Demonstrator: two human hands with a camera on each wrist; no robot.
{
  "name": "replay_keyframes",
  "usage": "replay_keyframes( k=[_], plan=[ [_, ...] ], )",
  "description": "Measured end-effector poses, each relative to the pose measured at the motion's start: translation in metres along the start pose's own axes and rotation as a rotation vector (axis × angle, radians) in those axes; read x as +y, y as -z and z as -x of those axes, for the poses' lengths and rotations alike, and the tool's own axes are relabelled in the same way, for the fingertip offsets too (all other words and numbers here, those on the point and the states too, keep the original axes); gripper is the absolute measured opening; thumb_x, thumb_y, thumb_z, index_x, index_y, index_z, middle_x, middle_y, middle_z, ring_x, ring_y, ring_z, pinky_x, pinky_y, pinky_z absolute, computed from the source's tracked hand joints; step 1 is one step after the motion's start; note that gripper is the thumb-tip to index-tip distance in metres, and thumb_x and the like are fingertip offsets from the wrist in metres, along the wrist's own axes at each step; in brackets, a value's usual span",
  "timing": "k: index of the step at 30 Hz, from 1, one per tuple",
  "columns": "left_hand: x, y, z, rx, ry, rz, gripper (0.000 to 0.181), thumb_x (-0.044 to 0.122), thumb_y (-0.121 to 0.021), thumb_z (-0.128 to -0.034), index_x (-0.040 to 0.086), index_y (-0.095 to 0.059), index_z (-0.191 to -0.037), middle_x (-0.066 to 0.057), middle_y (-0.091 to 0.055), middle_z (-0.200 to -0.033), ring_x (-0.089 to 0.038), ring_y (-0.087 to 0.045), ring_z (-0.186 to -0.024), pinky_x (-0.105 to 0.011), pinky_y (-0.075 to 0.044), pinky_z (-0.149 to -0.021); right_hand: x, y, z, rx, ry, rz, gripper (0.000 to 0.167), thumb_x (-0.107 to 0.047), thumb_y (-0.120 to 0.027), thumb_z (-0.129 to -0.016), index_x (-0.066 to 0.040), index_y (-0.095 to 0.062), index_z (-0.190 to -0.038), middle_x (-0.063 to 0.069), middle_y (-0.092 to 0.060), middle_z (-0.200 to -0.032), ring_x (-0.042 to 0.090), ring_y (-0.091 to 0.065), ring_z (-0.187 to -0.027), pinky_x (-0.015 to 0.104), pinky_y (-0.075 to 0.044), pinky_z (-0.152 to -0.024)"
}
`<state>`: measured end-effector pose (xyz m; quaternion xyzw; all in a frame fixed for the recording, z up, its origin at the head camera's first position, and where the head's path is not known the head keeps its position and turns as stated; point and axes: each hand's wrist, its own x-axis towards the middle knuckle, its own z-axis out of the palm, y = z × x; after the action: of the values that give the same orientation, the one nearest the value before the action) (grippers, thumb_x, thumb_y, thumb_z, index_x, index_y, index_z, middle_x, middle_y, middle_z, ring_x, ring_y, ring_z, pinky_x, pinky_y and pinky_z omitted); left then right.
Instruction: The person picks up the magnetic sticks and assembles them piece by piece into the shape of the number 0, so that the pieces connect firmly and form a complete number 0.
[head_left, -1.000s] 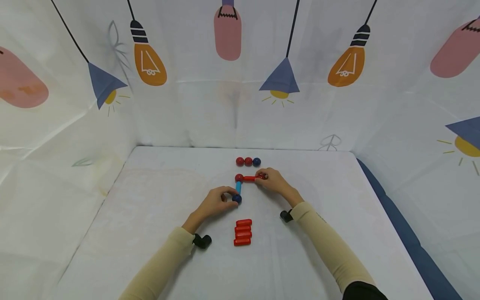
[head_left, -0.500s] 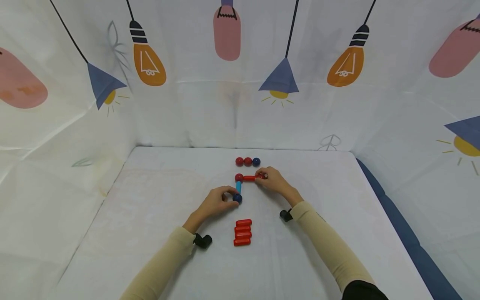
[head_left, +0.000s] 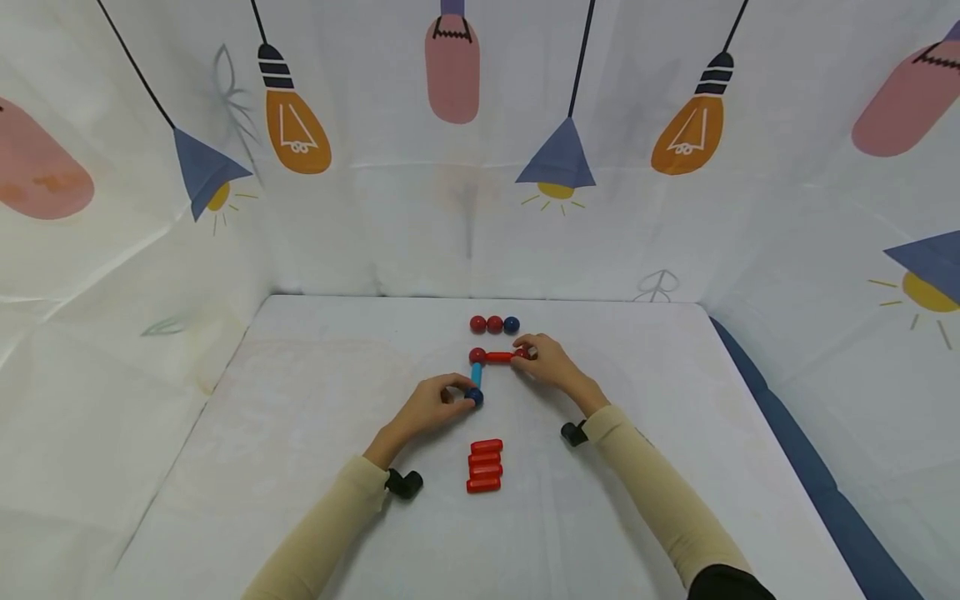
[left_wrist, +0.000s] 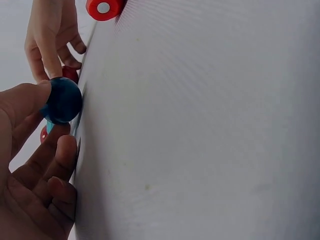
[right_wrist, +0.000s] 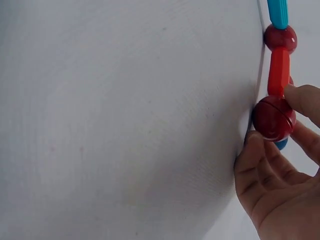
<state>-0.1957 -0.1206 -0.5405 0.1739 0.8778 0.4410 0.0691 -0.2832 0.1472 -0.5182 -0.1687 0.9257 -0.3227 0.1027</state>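
Note:
My left hand (head_left: 432, 410) pinches a dark blue ball (head_left: 476, 397) between thumb and fingers; the left wrist view shows this blue ball (left_wrist: 64, 101) close up. A light blue rod (head_left: 476, 375) runs from it to a red corner ball (head_left: 477, 356). From that corner a red rod (head_left: 498, 357) extends right to another red ball (head_left: 522, 354), pinched by my right hand (head_left: 553, 364). In the right wrist view that red ball (right_wrist: 273, 119) shows a groove, and the red rod (right_wrist: 278, 71) meets it. The pieces lie in an L on the table.
Behind the joined pieces stand two red balls (head_left: 486, 324) and a blue ball (head_left: 512, 325) in a touching row. Several red rods (head_left: 485, 472) lie stacked side by side nearer the front of the white table (head_left: 337, 350). A patterned white cloth (head_left: 375, 225) surrounds the table.
Both hands keep their grips nearly still. The right fingers have shifted slightly, and more of the red ball they pinch shows in the head view.

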Motion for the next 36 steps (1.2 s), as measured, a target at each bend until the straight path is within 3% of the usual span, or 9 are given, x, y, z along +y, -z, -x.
replay_keyframes(
  k=[12,21,27,36],
  plan=[
    [-0.002,-0.003,-0.003,0.013,0.026,0.019,0.03,0.027,-0.075,-0.0953,0.02,-0.072,-0.124,0.001,-0.071,-0.116,-0.015,-0.059,-0.086,-0.026,-0.051,-0.075,0.002,0.004,0.018,0.044,-0.019,-0.05,0.055,-0.03,-0.069,-0.099,-0.008,-0.052,-0.146,0.02,-0.055,-0.14,0.032,-0.063,-0.112,0.042,-0.059,-0.09],
    [-0.006,-0.005,-0.002,0.036,0.041,0.035,0.029,0.029,-0.075,-0.095,0.021,-0.073,-0.123,0.002,-0.072,-0.114,-0.014,-0.057,-0.085,-0.026,-0.049,-0.073,-0.01,0.002,0.053,0.082,-0.076,-0.184,0.069,-0.03,-0.071,-0.096,-0.01,-0.04,-0.155,0.021,-0.049,-0.146,0.034,-0.062,-0.115,0.043,-0.06,-0.087],
    [-0.005,-0.003,-0.001,0.035,0.055,0.048,0.028,0.029,-0.073,-0.0958,0.022,-0.073,-0.123,0.003,-0.072,-0.115,-0.014,-0.058,-0.086,-0.028,-0.049,-0.075,-0.02,-0.006,0.074,0.028,-0.066,-0.222,0.069,-0.031,-0.074,-0.095,-0.013,-0.041,-0.154,0.018,-0.053,-0.145,0.031,-0.062,-0.114,0.04,-0.06,-0.083],
    [-0.007,-0.005,-0.002,0.048,0.049,0.061,0.028,0.028,-0.071,-0.097,0.019,-0.074,-0.123,0.001,-0.074,-0.115,-0.013,-0.059,-0.086,-0.027,-0.05,-0.076,-0.03,-0.03,0.101,-0.074,0.039,-0.238,0.062,-0.03,-0.076,-0.094,-0.008,-0.051,-0.146,0.011,-0.064,-0.129,0.019,-0.063,-0.099,0.027,-0.056,-0.074]
  ],
)
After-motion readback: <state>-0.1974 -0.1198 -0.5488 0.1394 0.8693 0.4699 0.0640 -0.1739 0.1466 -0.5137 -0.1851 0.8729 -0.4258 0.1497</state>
